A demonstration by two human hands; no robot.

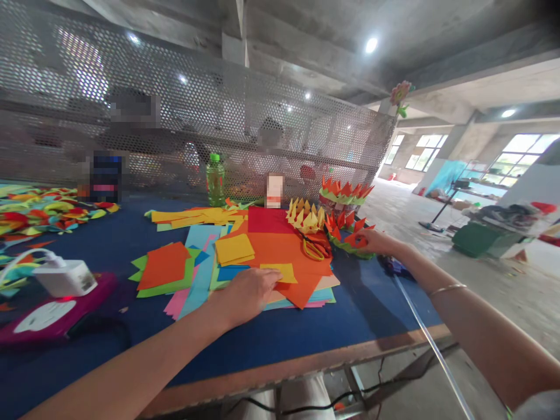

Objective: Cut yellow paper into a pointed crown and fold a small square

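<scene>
My left hand point(250, 296) is closed, its fingertips on the edge of a small yellow felt-like square point(285, 273). That square lies over a large orange sheet point(275, 251). A short stack of yellow squares point(235, 249) sits just beyond the hand. At the right, my right hand point(377, 241) pinches at an orange pointed piece point(353, 238) on a ring of orange and green points; its fingertips are partly hidden. Black-and-yellow scissors point(314, 248) lie between the hands, near a ring of yellow points point(305, 216).
A green-capped bottle point(215, 182) stands before the perforated metal screen point(184, 116). Colourful scraps point(48, 210) are heaped at left, behind a magenta power strip point(56, 309) with a white charger point(65, 278). A pale tube point(431, 344) slants past the table's right edge.
</scene>
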